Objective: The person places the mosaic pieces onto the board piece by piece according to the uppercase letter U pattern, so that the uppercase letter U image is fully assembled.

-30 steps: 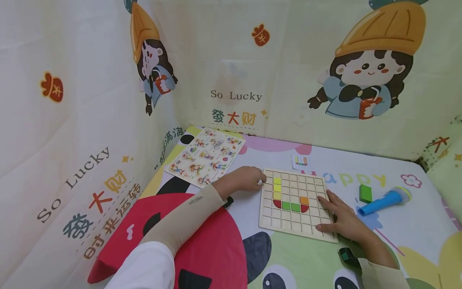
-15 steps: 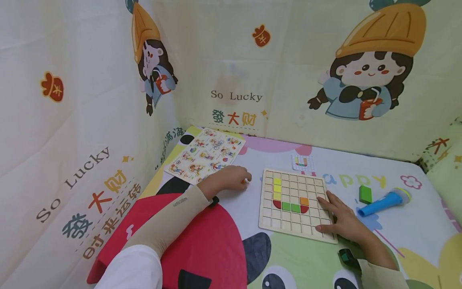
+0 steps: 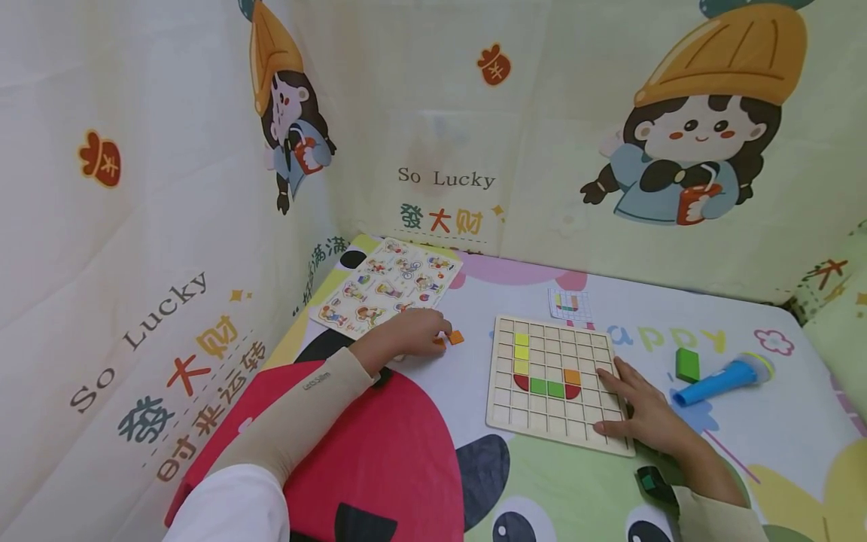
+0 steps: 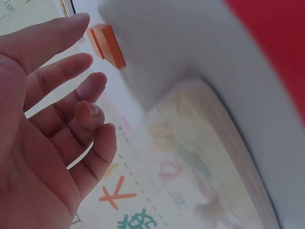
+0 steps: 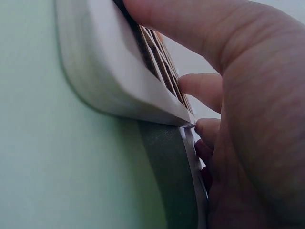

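Note:
In the head view my left hand is over the cloth, left of the wooden grid board. Its fingers are loosely curled with nothing between them, as the left wrist view shows. Small orange blocks lie at its fingertips; in the left wrist view the orange block is just beyond the thumb tip. My right hand rests on the board's right side, thumb and fingers spread on its edge. On the grid, yellow, red, green and orange pieces form a U shape.
A picture puzzle board lies behind the left hand. Behind the grid board is a small pattern card. To the right are a green block and a blue toy microphone. Printed curtains enclose the table.
My left hand has moved left, away from the grid board's left edge. Orange showed at its fingertips half a second ago; orange blocks now lie beside it. The right hand has stayed put.

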The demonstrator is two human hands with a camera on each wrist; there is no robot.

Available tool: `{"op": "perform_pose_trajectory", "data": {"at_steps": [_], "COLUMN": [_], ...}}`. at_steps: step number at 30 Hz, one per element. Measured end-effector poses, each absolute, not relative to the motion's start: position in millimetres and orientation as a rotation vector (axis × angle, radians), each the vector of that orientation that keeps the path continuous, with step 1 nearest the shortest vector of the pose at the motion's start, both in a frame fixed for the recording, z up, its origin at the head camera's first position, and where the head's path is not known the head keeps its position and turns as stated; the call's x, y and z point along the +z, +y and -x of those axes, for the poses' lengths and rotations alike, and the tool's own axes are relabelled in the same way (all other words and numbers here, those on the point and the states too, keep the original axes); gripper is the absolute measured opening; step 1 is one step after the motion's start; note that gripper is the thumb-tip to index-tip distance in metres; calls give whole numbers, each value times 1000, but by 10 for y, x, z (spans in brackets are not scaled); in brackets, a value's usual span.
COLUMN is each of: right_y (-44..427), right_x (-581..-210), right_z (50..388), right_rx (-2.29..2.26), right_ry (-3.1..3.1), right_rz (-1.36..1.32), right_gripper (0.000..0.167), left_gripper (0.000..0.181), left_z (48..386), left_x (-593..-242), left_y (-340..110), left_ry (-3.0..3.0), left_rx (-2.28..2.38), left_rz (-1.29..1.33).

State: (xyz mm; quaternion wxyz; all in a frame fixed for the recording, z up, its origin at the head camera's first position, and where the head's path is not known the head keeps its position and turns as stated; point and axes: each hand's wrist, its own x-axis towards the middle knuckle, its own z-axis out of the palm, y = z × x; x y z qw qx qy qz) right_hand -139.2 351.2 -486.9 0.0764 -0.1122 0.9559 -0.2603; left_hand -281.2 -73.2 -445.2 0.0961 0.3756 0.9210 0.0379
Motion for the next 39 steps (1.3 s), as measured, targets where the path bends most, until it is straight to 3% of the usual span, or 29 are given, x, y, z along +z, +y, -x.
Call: {"op": "perform_pose_trajectory", "data": {"at_steps": [39], "right_y": [3508], "right_x": [-4864], "right_z": [1380], "right_rx": [-799], "right_ry": [2866], "right_rz": [344], "right_gripper": [102], "left_gripper": [36], "left_z": [2800], "left_x": [-4456], "left_y": [-801], "left_ry": [2692], "left_rx": [151], "left_rz": [-993]}}
